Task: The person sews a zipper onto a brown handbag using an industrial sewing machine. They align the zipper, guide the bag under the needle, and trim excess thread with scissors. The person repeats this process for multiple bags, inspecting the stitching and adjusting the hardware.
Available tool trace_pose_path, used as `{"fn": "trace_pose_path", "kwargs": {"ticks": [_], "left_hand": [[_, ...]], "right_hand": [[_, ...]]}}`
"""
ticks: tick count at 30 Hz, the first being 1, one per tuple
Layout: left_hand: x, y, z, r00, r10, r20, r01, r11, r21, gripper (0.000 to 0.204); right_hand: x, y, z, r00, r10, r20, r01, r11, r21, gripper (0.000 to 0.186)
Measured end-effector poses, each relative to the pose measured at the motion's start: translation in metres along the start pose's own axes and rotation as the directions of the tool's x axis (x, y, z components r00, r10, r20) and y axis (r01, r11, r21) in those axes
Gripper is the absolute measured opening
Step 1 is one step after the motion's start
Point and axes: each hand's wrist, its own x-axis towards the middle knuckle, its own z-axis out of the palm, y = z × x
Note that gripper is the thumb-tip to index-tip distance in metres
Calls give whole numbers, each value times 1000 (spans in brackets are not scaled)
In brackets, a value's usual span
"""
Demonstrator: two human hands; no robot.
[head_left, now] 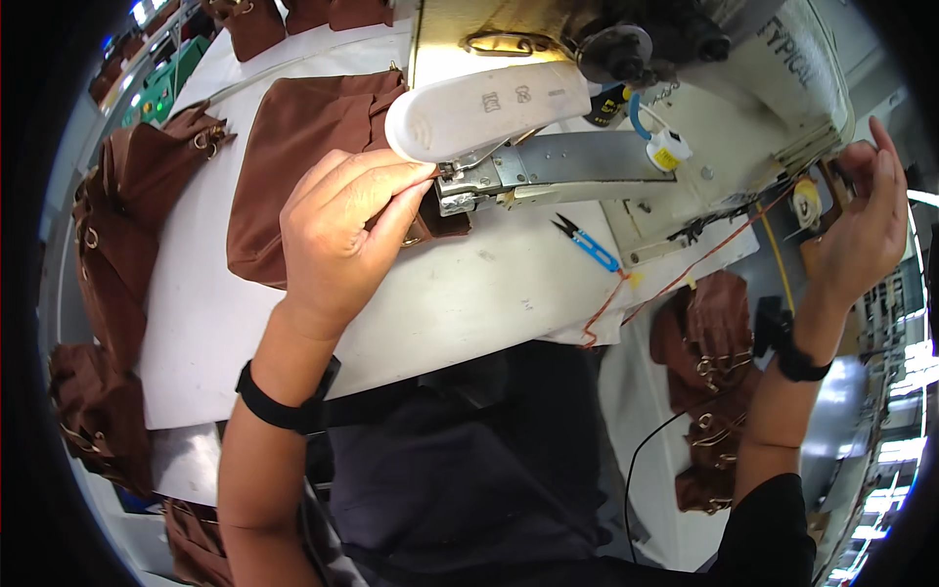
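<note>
A brown bag [293, 176] lies on the white table at the left end of a sewing machine [587, 161]. Thumb and fingertips of my left hand [337, 215] are pinched together at the bag's edge, right beside the presser foot [448, 171]. The small part between the fingertips is mostly hidden. My right hand [866, 225] is raised at the machine's right end, fingers stretched out and apart, with nothing seen in it. Whether it touches the machine there I cannot tell. Blue thread snips [592, 247] lie on the table in front of the machine arm.
Several brown bags [132, 186] with metal rings are piled along the table's left side. More brown bags [704, 333] hang or lie below, right of my lap. Reddish thread [675, 284] trails across the table's right edge. A small white bottle [667, 149] sits by the machine arm.
</note>
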Motion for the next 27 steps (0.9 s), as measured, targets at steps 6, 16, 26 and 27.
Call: {"fn": "trace_pose_path", "kwargs": {"ticks": [6, 16, 26, 27], "left_hand": [[-1, 5, 4, 1000, -20, 23, 18, 996, 89, 19], [0, 8, 0, 999, -15, 30, 13, 998, 69, 20], [4, 6, -8, 992, 2, 124, -7, 999, 46, 19], [4, 5, -7, 992, 3, 123, -8, 999, 42, 18]], "right_hand": [[169, 177, -68, 951, 210, 227, -91, 892, -443, 44], [204, 212, -49, 643, 667, 376, -381, 705, -598, 57], [185, 186, -42, 647, 668, 367, -398, 707, -584, 55], [188, 186, -45, 656, 667, 352, -413, 708, -573, 55]]}}
